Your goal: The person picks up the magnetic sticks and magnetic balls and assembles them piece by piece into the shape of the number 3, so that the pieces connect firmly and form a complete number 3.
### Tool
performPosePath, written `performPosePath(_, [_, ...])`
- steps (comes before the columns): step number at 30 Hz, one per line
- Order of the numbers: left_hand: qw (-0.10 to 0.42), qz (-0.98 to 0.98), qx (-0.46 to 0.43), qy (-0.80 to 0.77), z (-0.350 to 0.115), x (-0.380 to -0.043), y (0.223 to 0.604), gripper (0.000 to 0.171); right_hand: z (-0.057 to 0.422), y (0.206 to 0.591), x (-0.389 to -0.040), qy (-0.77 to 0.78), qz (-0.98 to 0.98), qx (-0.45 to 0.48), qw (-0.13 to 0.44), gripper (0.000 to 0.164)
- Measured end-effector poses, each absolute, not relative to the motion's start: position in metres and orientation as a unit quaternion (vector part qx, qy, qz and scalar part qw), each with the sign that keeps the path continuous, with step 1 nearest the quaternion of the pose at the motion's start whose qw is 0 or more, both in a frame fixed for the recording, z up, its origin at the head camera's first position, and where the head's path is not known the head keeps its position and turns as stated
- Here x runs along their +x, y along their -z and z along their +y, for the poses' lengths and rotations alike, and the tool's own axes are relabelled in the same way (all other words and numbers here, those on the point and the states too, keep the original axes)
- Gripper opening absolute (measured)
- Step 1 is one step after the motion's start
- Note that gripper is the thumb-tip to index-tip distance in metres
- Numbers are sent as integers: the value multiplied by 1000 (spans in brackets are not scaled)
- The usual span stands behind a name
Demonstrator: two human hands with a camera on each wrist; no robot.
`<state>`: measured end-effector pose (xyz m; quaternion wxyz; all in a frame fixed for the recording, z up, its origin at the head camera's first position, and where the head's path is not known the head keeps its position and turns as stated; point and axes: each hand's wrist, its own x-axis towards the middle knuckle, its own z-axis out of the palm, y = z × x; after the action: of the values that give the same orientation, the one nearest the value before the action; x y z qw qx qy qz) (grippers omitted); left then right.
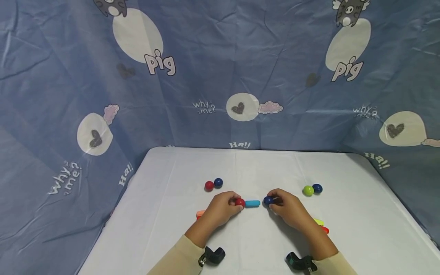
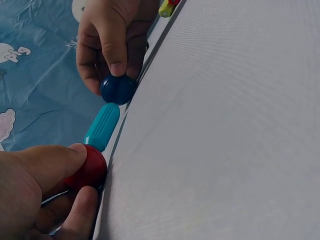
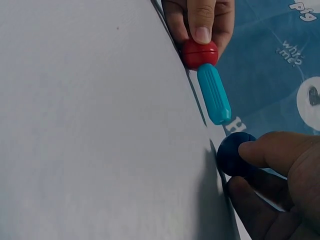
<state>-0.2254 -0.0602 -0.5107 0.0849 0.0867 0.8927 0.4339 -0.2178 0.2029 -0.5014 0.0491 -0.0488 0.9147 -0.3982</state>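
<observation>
My left hand (image 1: 222, 209) pinches a red ball (image 2: 90, 169) between thumb and fingers. A light blue ridged rod (image 1: 252, 203) sticks out from that ball toward the right. Across a small gap from the rod's free end, a dark blue ball (image 3: 234, 154) is pinched by my right hand (image 1: 288, 209). In both wrist views the rod (image 3: 214, 95) touches the red ball; in the right wrist view its other end stands apart from the dark blue ball. Both hands are low over the white table.
On the white table (image 1: 165, 229), another red ball (image 1: 209, 186) and dark blue ball (image 1: 218, 183) lie at left. A green ball (image 1: 308, 190) and dark blue ball (image 1: 317, 188) lie at right. Orange (image 1: 200, 213) and yellow (image 1: 319, 222) rods, with red ones, are partly hidden by the arms.
</observation>
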Motion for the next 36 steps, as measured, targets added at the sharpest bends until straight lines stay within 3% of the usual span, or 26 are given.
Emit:
performPosePath(14, [85, 893, 94, -431, -66, -227, 509, 28, 185, 507, -219, 398, 915, -45, 49, 32])
performPosePath(36, [88, 891, 91, -436, -61, -226, 510, 29, 207, 505, -207, 413, 909, -42, 41, 35])
